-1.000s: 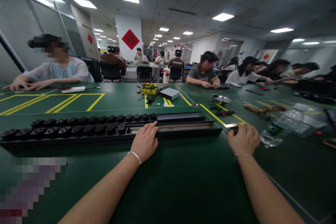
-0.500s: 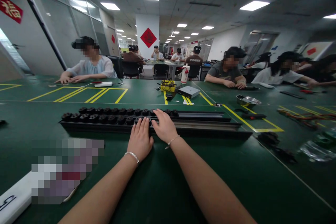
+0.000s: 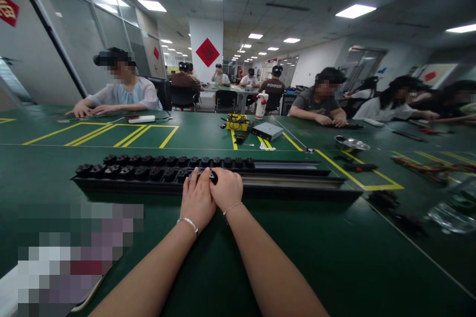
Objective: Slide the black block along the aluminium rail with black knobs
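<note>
Two long black rails lie side by side across the green table, a front rail (image 3: 297, 192) and a back rail (image 3: 290, 164). Small black round parts (image 3: 141, 173) with knobbly tops fill the left and middle of both channels, while bare channel shows on the right. My left hand (image 3: 197, 190) lies over the front row, its fingers stretched out flat on the parts. Right beside it, touching, my right hand (image 3: 228, 188) is curled down at the row's end. A black round part (image 3: 213, 177) shows at its thumb side; its fingertips are hidden.
A blurred-out flat object (image 3: 96, 257) lies at front left. Beyond the rails stand a yellow box (image 3: 238, 122) with cables, a grey box (image 3: 267, 131) and a metal bowl (image 3: 351, 143). A clear plastic bag (image 3: 455, 213) sits at right. Co-workers sit across the table.
My right hand has come from the back row to the front row and curled beside my left hand. The left hand stays on the front row. The view has shifted slightly.
</note>
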A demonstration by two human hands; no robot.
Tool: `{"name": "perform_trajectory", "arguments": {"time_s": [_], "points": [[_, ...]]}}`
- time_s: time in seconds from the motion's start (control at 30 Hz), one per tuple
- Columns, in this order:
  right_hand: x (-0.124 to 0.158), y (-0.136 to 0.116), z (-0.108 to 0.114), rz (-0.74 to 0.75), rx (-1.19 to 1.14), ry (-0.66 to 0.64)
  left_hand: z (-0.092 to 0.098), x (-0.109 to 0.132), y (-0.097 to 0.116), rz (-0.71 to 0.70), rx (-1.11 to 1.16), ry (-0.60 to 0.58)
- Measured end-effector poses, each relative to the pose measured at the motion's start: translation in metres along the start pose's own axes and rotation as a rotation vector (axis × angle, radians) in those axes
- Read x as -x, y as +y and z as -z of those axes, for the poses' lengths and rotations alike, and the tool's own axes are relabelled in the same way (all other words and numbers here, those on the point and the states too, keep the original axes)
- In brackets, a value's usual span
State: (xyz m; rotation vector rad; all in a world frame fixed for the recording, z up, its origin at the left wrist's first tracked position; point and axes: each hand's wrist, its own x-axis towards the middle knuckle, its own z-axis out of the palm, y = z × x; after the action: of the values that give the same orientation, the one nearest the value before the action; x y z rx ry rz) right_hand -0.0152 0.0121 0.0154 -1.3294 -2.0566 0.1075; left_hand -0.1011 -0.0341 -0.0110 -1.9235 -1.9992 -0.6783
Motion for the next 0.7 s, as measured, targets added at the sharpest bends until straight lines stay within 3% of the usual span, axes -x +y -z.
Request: {"name": "perform_trajectory", "arguments": {"time_s": [0.3,0.53,0.7], "points": [[0.001,0.001,0.001,-0.007,-0.014,0.008,0.006,-0.001,-0.002,-0.009,-0.011,-0.048],[0.001,0.001,0.002,-0.007,-0.008,-0.007,0.010,0.006,0.003,-0.056,-0.042,0.070],[0.000,0.002,0.002,-0.007,-0.017,0.016,0.011,0.010,0.005,0.010,0.018,0.045]]}}
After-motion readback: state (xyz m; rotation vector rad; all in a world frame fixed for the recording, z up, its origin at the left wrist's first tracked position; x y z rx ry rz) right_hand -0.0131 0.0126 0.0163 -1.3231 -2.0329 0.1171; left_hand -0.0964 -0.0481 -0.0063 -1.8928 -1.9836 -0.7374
